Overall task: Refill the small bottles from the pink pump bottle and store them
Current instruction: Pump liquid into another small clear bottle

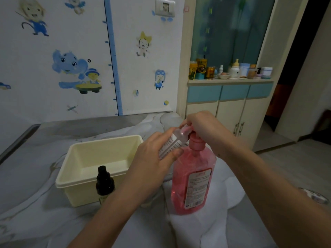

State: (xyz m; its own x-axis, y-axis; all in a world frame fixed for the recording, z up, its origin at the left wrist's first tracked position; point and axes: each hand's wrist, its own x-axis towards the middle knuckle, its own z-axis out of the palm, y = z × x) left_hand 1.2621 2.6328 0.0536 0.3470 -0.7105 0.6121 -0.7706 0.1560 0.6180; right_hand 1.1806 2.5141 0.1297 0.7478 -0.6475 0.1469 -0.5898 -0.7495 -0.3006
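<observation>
Pink pump bottle point(192, 179) is getting pressed by right hand point(202, 126) while left hand point(154, 158) is gripping the small clear bottle point(174, 141) tilted at the spout to catch soap.

The pump bottle point(192, 178) stands upright on the counter point(35, 176), to the right of the tub point(93, 174). A small dark bottle point(104, 183) stands just before the front wall of the tub. The left hand point(154, 161) holds a small bottle point(172, 143) tilted, its mouth at the pump spout. The right hand point(202, 126) rests on top of the pump. A cabinet point(227, 111) stands behind, to the right, and jars point(231, 69) stand on its ledge.
</observation>
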